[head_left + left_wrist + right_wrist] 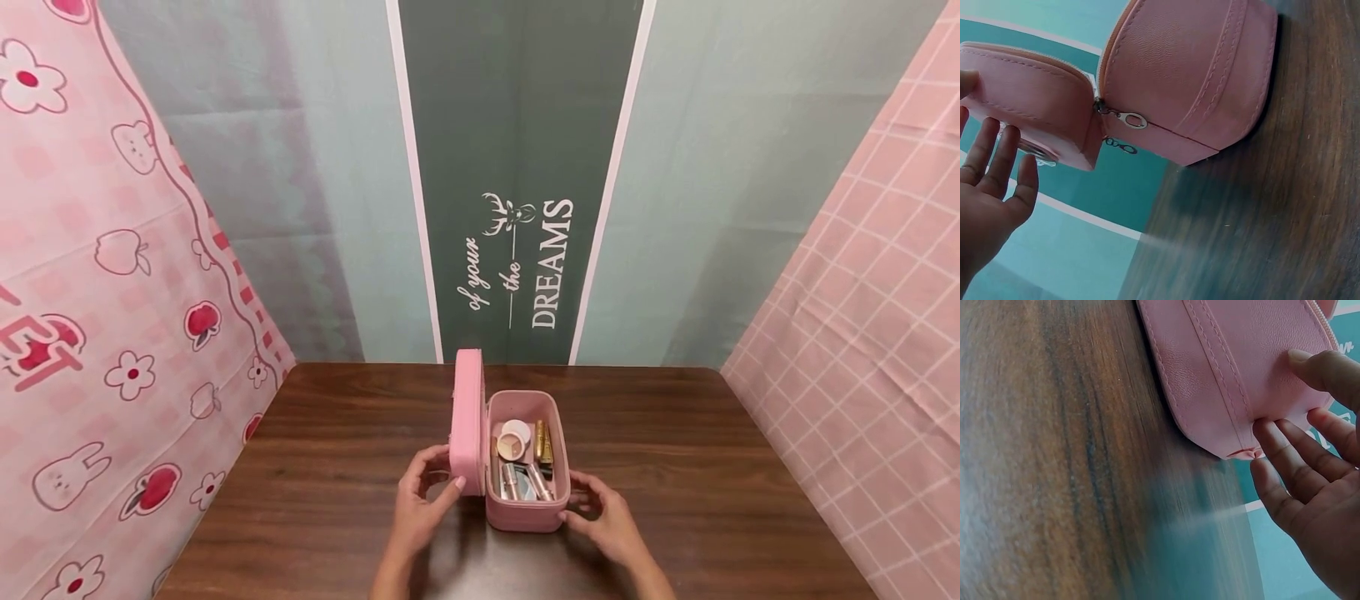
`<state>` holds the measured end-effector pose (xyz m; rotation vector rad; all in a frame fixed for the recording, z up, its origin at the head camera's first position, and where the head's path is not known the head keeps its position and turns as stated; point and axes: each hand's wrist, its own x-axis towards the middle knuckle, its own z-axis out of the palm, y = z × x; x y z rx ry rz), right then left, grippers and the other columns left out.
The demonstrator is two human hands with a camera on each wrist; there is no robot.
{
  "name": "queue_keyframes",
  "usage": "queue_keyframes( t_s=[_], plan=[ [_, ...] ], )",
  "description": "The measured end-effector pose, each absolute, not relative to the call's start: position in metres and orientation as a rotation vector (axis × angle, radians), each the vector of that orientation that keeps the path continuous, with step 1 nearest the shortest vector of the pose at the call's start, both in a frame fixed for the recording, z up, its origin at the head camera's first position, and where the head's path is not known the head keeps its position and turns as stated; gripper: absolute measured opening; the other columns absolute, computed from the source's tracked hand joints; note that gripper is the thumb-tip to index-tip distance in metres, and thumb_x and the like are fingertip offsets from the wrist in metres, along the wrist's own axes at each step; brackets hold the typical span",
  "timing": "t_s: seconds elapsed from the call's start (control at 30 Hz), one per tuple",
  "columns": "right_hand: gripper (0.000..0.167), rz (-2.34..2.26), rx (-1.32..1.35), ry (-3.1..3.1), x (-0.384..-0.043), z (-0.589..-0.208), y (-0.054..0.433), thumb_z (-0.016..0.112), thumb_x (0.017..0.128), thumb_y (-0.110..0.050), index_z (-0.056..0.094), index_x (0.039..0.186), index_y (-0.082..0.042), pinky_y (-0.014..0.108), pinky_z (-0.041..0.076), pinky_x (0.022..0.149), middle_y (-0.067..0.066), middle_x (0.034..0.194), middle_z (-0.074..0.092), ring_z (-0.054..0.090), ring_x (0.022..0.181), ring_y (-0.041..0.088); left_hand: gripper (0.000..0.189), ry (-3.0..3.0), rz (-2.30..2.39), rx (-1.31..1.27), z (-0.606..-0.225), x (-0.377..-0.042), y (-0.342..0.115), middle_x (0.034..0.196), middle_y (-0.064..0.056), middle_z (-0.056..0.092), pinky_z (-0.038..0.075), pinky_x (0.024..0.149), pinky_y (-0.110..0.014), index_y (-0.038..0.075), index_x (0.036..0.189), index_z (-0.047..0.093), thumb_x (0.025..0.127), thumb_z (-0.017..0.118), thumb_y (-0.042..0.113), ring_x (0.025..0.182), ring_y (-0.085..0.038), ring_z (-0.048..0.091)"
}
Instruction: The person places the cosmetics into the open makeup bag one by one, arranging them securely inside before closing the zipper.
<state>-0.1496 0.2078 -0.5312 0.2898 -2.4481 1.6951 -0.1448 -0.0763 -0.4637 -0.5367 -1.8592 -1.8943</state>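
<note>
A pink makeup case (527,515) stands on the table with its lid (467,417) swung up on the left side. My left hand (422,506) holds the lid at its near end, thumb on the near face and fingers on the outer side. At the case's near right corner, the fingertips of my right hand (606,518) touch the wall. Inside lie a round compact (512,446), a white round lid (517,430), gold tubes (540,440) and silvery tubes (538,482). In the left wrist view, two zipper pulls (1132,120) hang by the hinge side.
The brown wooden table (337,433) reaches back to a green curtain (517,100) with white lettering. A pink patterned cloth (90,275) hangs on the left, and a pink checked cloth (870,275) on the right.
</note>
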Motion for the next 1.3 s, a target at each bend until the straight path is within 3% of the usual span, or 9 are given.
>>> queue_keyframes(
  t_s=[0.37, 0.67, 0.97, 1.2, 1.3],
  plan=[
    [0.048, 1.749, 0.426, -2.361, -0.149, -0.535, 0.211, 0.079, 0.068, 0.003, 0.057, 0.110, 0.009, 0.031, 0.052, 0.069, 0.021, 0.099, 0.064, 0.064, 0.080, 0.015, 0.035, -1.886, -1.800, -0.591, -0.455, -0.143, -0.070, 0.094, -0.014, 0.060, 0.050, 0.066, -0.047, -0.006, 0.105, 0.059, 0.072, 0.066, -0.016, 0.085, -0.021, 0.059],
    [0.048, 1.737, 0.439, -2.362, -0.149, -0.534, 0.211, 0.079, 0.068, 0.003, 0.058, 0.111, 0.009, 0.031, 0.052, 0.069, 0.019, 0.098, 0.065, 0.064, 0.079, 0.015, 0.034, -1.936, -1.685, -0.635, -0.446, -0.142, -0.061, 0.093, -0.021, 0.059, 0.051, 0.064, -0.046, -0.006, 0.102, 0.062, 0.069, 0.069, -0.015, 0.079, -0.035, 0.059],
    [0.047, 1.728, 0.453, -2.354, -0.149, -0.534, 0.211, 0.078, 0.069, 0.003, 0.058, 0.111, 0.009, 0.031, 0.052, 0.070, 0.020, 0.098, 0.065, 0.065, 0.080, 0.016, 0.032, -1.912, -1.454, -0.649, -0.448, -0.147, -0.048, 0.088, -0.015, 0.059, 0.049, 0.063, -0.040, -0.002, 0.092, 0.065, 0.064, 0.077, -0.007, 0.077, -0.030, 0.058],
    [0.046, 1.747, 0.430, -2.363, -0.148, -0.535, 0.211, 0.077, 0.070, 0.002, 0.058, 0.111, 0.008, 0.031, 0.051, 0.071, 0.020, 0.099, 0.064, 0.065, 0.081, 0.017, 0.025, -1.954, -1.317, -0.642, -0.485, -0.161, -0.035, 0.089, 0.002, 0.057, 0.043, 0.070, -0.026, 0.014, 0.089, 0.068, 0.067, 0.081, 0.014, 0.084, -0.016, 0.051],
    [0.045, 1.768, 0.348, -2.385, -0.146, -0.534, 0.209, 0.077, 0.069, 0.003, 0.058, 0.110, 0.007, 0.032, 0.051, 0.072, 0.017, 0.100, 0.064, 0.064, 0.082, 0.017, 0.021, -1.947, -1.280, -0.705, -0.485, -0.161, -0.025, 0.089, 0.003, 0.056, 0.041, 0.065, -0.022, 0.015, 0.084, 0.067, 0.067, 0.079, 0.009, 0.082, -0.015, 0.049]
  ],
)
